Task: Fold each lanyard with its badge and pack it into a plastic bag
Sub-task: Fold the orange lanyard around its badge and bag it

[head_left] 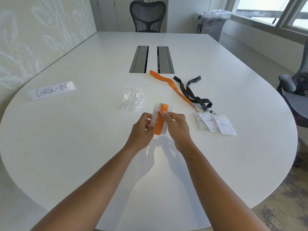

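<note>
Just below the middle of the frame, both hands hold one badge (155, 116) lifted a little above the white table (83, 147), its shadow falling beneath it. An orange lanyard (160, 121) is folded lengthwise down the face of this badge, from the metal clip at its top edge to past its bottom edge. The left hand (141, 130) curls round the badge's left edge, fingertips on the front, thumb side hidden behind. The right hand (177, 125) closes on the right side, its thumb pressing the orange strap flat near the upper part of the fold; the other fingers are bent in behind, so the bundle sits between the two grips, with its top third sticking out above them.

Up and to the left of the hands, close by, lies a crumpled clear plastic bag (132, 100) flat on the table. To the right of the hands lie three more badges (215, 124) overlapping in a fan (one reads something like a printed name), with a second orange lanyard (170, 85) and black lanyards (191, 92) trailing from them toward the upper centre. A folded card sign reading CHECK-IN (52, 90) stands at the left. Two cable hatches (150, 60) sit in the tabletop above, and a mesh office chair (148, 15) stands at the far edge
</note>
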The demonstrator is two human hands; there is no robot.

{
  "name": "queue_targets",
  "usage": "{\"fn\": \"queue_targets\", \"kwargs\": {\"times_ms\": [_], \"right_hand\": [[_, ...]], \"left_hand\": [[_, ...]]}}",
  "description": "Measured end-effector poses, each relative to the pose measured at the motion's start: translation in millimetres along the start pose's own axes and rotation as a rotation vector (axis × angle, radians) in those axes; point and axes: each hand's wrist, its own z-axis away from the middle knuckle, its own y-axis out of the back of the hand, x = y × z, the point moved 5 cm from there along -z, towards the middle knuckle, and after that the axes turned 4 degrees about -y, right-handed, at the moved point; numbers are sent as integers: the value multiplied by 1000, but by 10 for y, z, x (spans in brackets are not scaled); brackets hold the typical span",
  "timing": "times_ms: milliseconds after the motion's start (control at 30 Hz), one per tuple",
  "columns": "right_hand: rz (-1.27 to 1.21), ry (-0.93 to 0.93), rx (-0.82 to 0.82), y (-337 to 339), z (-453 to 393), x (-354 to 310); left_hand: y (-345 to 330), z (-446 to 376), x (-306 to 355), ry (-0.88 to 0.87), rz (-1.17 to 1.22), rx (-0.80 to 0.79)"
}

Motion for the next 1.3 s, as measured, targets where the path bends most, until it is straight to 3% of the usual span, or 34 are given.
{"fn": "queue_targets", "kwargs": {"times_ms": [400,633,933,1300], "right_hand": [[219,79,39,216,-26,291],[495,103,103,358,-23,458],[723,223,113,333,49,556],[794,282,187,277,-29,255]], "left_hand": [[-267,140,-129,159,148,-248],[-448,158,-76,136,-81,-325],[-475,207,-28,46,-174,-241],[-310,117,-60,67,-131,-35]]}}
